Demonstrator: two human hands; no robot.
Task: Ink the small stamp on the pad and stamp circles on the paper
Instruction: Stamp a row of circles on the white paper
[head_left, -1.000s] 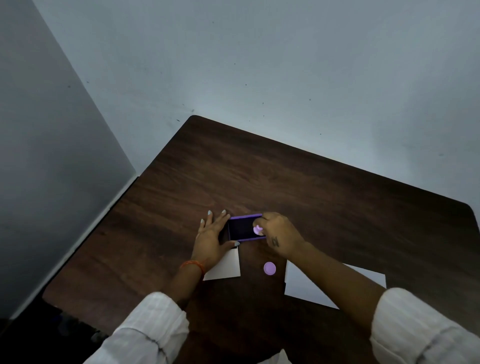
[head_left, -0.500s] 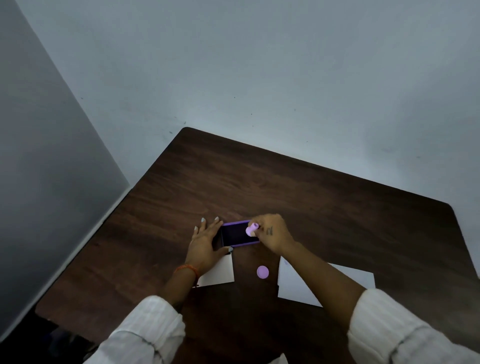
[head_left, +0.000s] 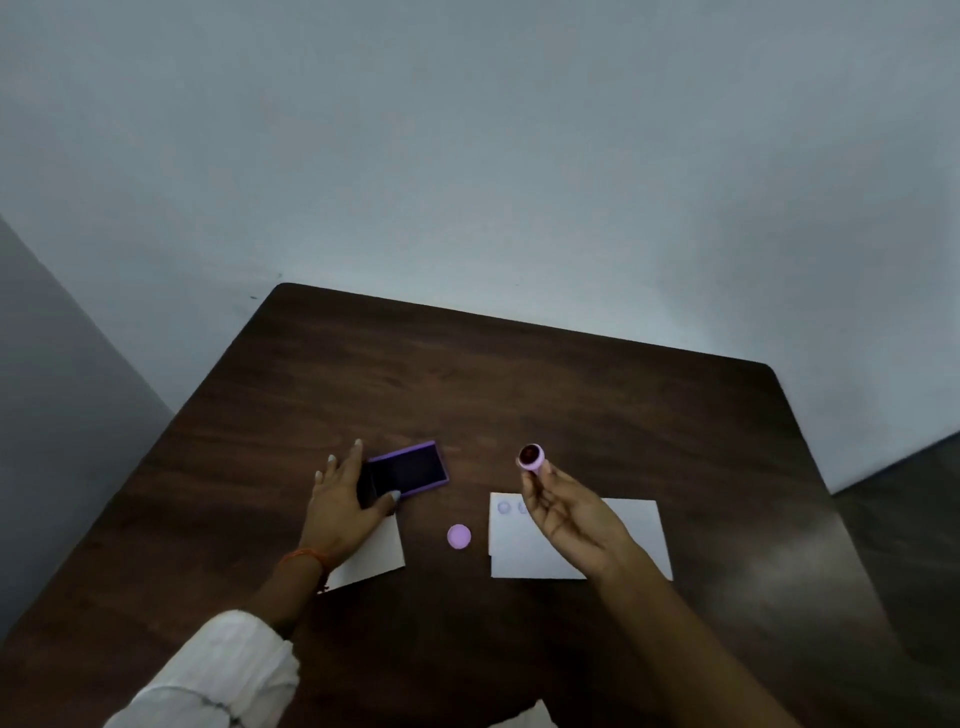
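My right hand (head_left: 569, 512) holds the small pink round stamp (head_left: 531, 458) by its fingertips, raised above the far edge of the white paper (head_left: 634, 535), its dark inked face turned up toward me. Two faint bluish circles (head_left: 504, 507) show at the paper's far left corner. The purple ink pad (head_left: 410, 470) lies open to the left, its dark pad exposed. My left hand (head_left: 340, 506) rests flat against the pad's left end, thumb on its near edge, fingers spread.
A pink round cap (head_left: 459, 536) lies on the dark wooden table (head_left: 519, 374) between the pad and the paper. A second white paper (head_left: 376, 556) sits partly under my left hand. Walls close off the table's far and left sides.
My right hand lifted the stamp off the ink pad and carried it right, over the paper, turning its inked face up. My left hand stayed on the pad. The camera tilted.
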